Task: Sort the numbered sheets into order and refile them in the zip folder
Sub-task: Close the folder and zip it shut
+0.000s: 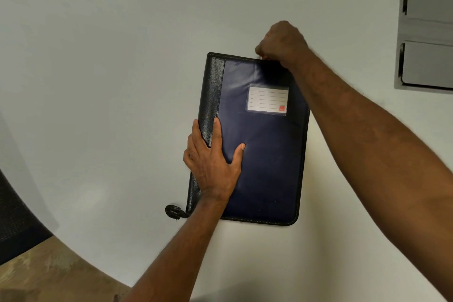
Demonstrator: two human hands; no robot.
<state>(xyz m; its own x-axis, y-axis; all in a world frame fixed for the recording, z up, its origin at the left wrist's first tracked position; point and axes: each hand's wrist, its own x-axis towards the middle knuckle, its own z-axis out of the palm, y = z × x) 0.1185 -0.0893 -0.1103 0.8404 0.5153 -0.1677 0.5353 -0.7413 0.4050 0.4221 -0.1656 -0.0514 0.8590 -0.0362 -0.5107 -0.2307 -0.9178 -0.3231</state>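
Zip folder (259, 154) lies closed, flat on the white table (98, 81). Our left hand (210, 162) presses flat near its spine; our right hand (282, 43) pinches, probably the zip pull, at the top edge. Cover looks soft, slick, light; we'd grip the leather spine.

The zip folder (264, 154) is dark navy with a black grained spine strip (212, 95); its label card (267, 99) is white, grey-ruled, with 1 small red square. The table (98, 81) is plain white.
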